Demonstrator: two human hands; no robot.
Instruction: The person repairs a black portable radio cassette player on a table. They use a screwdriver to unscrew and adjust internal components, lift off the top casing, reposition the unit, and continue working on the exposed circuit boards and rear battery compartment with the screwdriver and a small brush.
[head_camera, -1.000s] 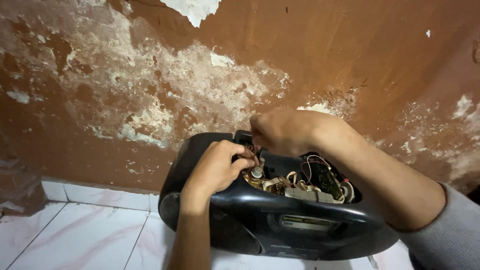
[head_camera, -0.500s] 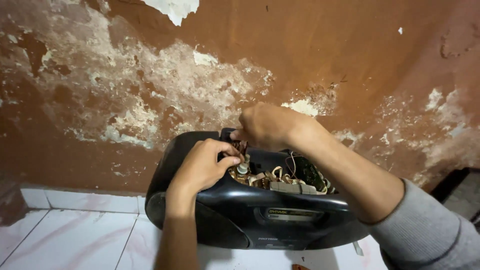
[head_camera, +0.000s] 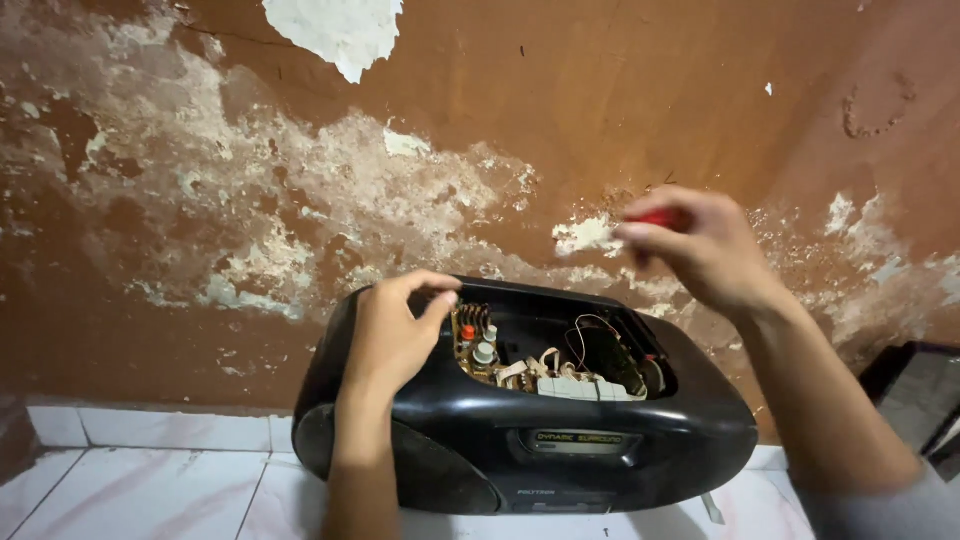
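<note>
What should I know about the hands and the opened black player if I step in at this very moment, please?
Left hand: resting on the top left edge of the black player, fingers at the rim of its open top, gripping nothing.
Right hand: raised above the right side of the player, clear of it, pinching a small red thing; it is blurred, so I cannot tell what it is.
Player: on the white tiled floor against the peeling brown wall.
Done: top is open, circuit board and wires exposed.
Left: the inside remains open and uncovered.
</note>
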